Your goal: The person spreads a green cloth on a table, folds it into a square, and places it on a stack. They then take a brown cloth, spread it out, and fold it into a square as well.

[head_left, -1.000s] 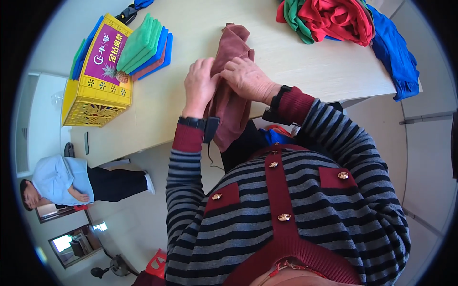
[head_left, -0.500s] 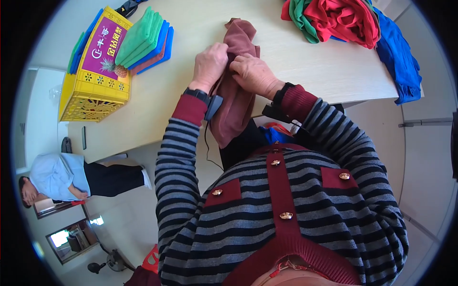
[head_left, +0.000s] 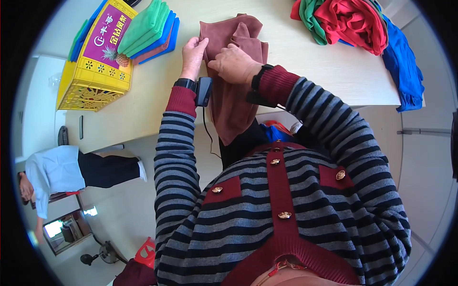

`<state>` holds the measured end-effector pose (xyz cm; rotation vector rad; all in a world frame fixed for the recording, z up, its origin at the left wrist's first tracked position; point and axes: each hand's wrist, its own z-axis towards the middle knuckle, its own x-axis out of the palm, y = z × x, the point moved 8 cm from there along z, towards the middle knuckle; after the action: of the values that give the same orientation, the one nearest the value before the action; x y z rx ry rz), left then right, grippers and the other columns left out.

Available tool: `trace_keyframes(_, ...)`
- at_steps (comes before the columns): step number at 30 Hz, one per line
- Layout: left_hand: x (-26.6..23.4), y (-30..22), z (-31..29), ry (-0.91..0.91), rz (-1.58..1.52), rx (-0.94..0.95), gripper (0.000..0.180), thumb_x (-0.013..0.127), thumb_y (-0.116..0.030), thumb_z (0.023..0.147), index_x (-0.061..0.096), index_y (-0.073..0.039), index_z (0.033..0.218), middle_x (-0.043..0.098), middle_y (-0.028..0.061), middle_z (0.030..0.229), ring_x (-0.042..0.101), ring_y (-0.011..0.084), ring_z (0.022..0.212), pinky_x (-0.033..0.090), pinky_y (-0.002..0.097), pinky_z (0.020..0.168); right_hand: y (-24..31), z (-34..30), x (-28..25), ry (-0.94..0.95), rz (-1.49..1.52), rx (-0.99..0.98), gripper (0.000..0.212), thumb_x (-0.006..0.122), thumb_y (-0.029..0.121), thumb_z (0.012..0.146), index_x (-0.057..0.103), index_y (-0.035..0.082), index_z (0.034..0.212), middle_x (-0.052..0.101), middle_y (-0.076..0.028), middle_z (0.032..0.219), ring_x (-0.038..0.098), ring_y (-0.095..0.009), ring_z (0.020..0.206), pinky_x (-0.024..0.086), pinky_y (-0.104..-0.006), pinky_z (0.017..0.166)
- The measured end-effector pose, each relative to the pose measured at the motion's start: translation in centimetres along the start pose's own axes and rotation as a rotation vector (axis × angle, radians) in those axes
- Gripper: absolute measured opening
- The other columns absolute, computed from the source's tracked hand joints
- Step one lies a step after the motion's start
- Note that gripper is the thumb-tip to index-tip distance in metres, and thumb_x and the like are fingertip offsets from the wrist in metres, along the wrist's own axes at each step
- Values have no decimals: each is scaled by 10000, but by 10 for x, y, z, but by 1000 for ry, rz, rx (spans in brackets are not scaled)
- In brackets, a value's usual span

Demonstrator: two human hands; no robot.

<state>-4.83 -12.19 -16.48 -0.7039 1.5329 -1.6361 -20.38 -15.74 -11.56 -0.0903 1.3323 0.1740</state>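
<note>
A reddish-brown towel lies partly spread on the table, its near end hanging over the front edge toward my lap. My left hand pinches the towel's left edge between thumb and fingers. Across the middle of the cloth rests my right hand, fingers curled on the fabric close to that same edge. Beyond my hands the far part of the towel is opened out flat on the left, with a bunched fold on the right.
Left on the table stands a yellow plastic crate beside a stack of folded green, blue and brown towels. A heap of crumpled red and green cloths lies far right; a blue cloth drapes over the edge. Another person stands at left.
The bunched brown towel has been spread wider at its far end. My left hand has moved left along its edge, and my right hand has shifted left and slightly nearer. The other person's arm has lowered.
</note>
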Motion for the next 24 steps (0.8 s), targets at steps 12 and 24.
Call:
trace_keyframes(12, -7, 25, 35, -164, -12, 74, 235, 640, -189, 944, 596, -7, 802, 535, -7, 718, 443, 92, 681, 412, 318, 612, -9, 11, 14, -49, 150, 46, 180, 623, 204, 856, 724, 157, 997, 710, -73, 963, 660, -279, 969, 478, -418, 867)
trace_keyframes(24, -51, -176, 38, -236, 233, 550, 316, 606, -258, 990, 602, 23, 845, 532, 29, 659, 447, 89, 662, 427, 304, 633, -101, -89, -228, -556, 665, 113, 155, 610, 17, 916, 642, 47, 1064, 649, -37, 911, 626, -144, 844, 537, -281, 748)
